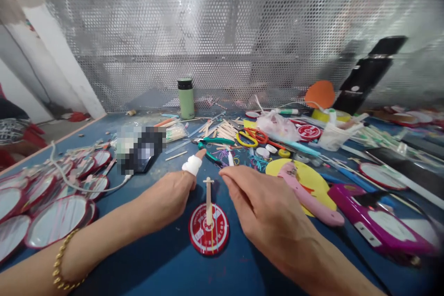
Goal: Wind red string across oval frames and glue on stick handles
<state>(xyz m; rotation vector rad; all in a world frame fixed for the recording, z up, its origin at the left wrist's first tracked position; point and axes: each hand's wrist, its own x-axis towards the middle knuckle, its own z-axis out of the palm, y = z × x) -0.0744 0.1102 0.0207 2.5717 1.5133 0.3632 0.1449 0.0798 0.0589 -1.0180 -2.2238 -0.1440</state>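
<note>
On the blue table between my hands lies a round red lid with white print. A flat wooden stick with a short crosspiece at its far end lies over it, and a thin yellow strand runs across the lid. My left hand has its index finger, wrapped in white tape, stretched toward green-handled pliers; the other fingers are curled and partly hidden. My right hand is closed, fingers together, right of the lid. A narrow white tip shows just beyond its fingertips; whether it is held is unclear.
Several red-rimmed discs pile up at left near a phone with a white cable. Wooden sticks, scissors and a green bottle are farther back. At right lie a pink-handled tool and a purple device.
</note>
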